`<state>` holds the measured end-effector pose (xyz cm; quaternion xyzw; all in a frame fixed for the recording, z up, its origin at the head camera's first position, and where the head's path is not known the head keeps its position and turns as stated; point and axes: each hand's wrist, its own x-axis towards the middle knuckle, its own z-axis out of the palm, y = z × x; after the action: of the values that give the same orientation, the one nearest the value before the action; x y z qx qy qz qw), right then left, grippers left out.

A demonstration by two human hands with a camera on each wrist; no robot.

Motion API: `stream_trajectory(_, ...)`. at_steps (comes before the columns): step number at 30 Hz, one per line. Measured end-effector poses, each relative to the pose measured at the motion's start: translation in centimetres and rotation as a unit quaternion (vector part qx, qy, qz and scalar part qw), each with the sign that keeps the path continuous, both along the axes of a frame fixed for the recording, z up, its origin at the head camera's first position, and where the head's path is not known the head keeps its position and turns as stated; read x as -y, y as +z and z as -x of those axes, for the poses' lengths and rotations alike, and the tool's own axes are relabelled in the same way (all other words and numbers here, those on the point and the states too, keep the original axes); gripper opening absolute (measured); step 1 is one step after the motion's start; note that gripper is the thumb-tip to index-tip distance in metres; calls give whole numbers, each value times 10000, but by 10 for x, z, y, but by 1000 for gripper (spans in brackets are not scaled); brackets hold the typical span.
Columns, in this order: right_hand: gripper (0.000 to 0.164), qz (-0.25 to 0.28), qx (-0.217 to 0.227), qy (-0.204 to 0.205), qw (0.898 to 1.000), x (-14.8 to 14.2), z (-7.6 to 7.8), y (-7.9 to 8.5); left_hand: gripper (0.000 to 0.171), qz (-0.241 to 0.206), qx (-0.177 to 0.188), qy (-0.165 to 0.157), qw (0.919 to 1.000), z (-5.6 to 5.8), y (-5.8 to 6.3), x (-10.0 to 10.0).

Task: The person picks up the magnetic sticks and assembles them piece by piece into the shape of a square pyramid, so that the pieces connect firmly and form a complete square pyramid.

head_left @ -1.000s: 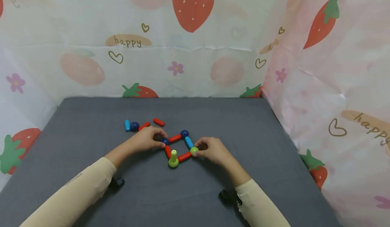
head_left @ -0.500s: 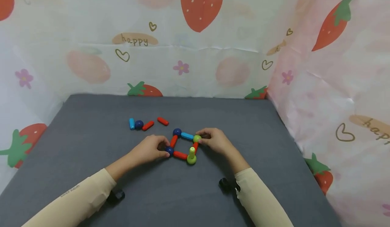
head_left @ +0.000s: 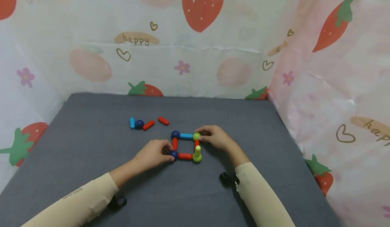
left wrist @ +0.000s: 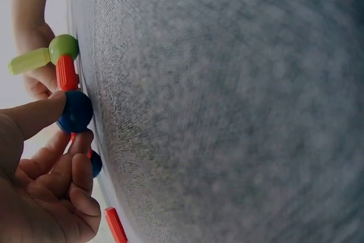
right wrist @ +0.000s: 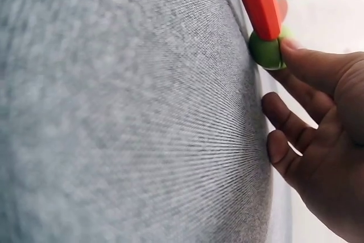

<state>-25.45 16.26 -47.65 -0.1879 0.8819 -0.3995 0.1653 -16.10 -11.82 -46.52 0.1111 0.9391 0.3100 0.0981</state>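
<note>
A square frame of balls and rods lies on the grey cloth in the head view. Its left side has two dark blue balls, joined by a red rod (head_left: 175, 144). My left hand (head_left: 156, 153) pinches the near blue ball (left wrist: 77, 112) between thumb and fingers. At the far right corner my right hand (head_left: 215, 137) pinches a green ball (right wrist: 265, 51). A light blue rod (head_left: 186, 136) forms the far side and a red rod (head_left: 185, 156) the near side. From the near right green ball (head_left: 197, 158) a yellow-green rod (head_left: 198, 150) stands upright.
Behind the frame to the left lie a light blue rod (head_left: 132, 123), a dark blue ball (head_left: 139, 124) and a red rod (head_left: 148, 125) close together. Another red rod (head_left: 163, 121) lies just right of them. A printed curtain (head_left: 201, 67) hangs behind the table.
Both hands have turned the frame on the cloth, so the upright rod has swung from the near middle to the near right corner. Both hands keep their hold on the same balls.
</note>
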Motion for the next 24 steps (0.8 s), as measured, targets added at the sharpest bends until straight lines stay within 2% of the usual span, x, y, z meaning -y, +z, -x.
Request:
stream_trajectory(10,28,91,9,43,9999,-1,1,1,23,-40,157,-141,9998,3,4,1)
stream_trajectory(15,28,119,-14,31,9999,-2,1,-1,21,-132,254,-499,9983,9,7,7)
stream_trajectory(18,28,133,-27,50,9999,-2,1,-2,19,-171,231,-813,9963,14,14,12)
stream_trajectory(21,28,161,-48,63,9998,-2,1,-3,19,-76,72,-1106,9938,23,24,15)
stream_trajectory(24,28,191,-37,37,9998,-3,1,-5,21,131,-193,-1257,9918,33,34,19)
